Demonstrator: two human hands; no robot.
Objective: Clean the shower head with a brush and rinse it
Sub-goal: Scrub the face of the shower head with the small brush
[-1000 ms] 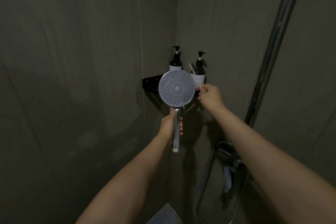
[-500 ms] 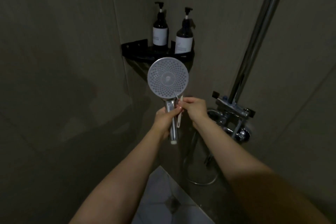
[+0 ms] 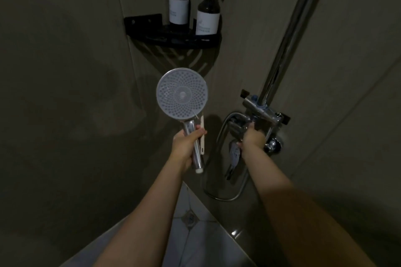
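My left hand (image 3: 184, 145) is wrapped tight round the chrome handle of the shower head (image 3: 181, 93), its face turned up toward me, and the slim white brush (image 3: 202, 136) is pinned alongside in that same fist. My right hand (image 3: 251, 136) is closed on the mixer tap (image 3: 263, 111) (below the riser pipe (image 3: 288, 34)).

Dim, murky light throughout, with soft shadows under the shelf (image 3: 173, 39), a small glint on the pipe (image 3: 288, 34), slight blur, and wide-angle bending at the edges.
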